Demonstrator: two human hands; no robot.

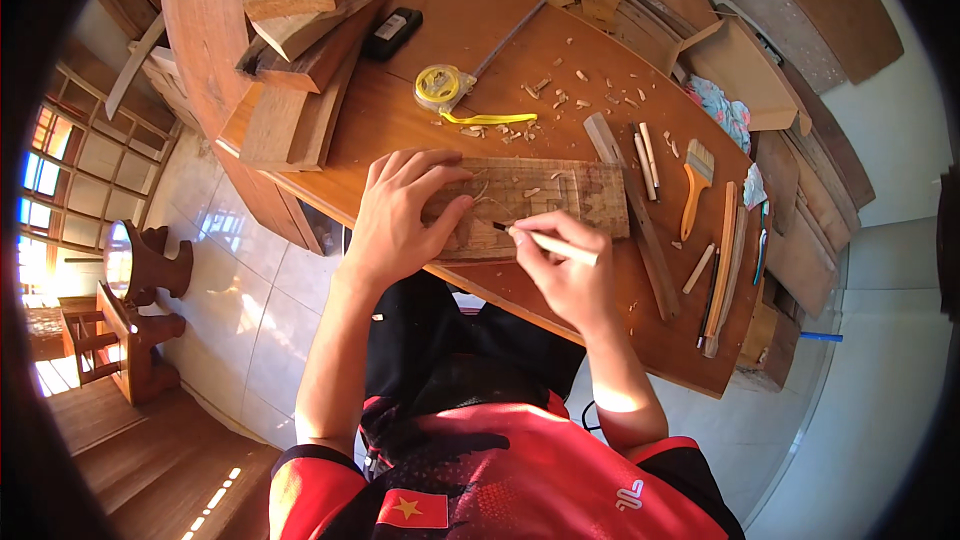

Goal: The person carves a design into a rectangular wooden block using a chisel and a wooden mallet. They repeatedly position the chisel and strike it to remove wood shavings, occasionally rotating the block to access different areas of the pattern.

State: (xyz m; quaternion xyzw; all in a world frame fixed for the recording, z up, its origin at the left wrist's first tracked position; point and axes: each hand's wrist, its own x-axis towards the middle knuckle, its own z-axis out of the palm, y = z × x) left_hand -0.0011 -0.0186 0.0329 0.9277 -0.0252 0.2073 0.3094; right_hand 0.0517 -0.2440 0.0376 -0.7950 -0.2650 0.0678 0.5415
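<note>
From the head view, I have both of the person's hands over the wooden board (603,202), and it lies at the near edge of the brown table (610,50), in front of the red-and-black shirt (510,465). The left hand (405,215) is there on the board's left end, palm down, fingers loosely spread and the thumb out toward the middle, gripping nothing between them. Over to the right hand (570,270), and I see fingers and thumb curled in around a pale-handled tool (560,246), its dark tip pointing left over the middle of the board; whether that tip touches the wood, I cannot tell. Thin curls of wood lie on the board, just by the fingers. Far side now: wood shavings (560,97) scatter across the tabletop, with a yellow tape measure (438,86) beyond the left hand, its blade run out toward the far side. To the right I pick up a long wooden strip (652,250) beside the board, then two slim pale-handled tools (648,162), then a brush (697,185). Far left, a wood stack (300,125) sits beside a small black device (392,34).
</note>
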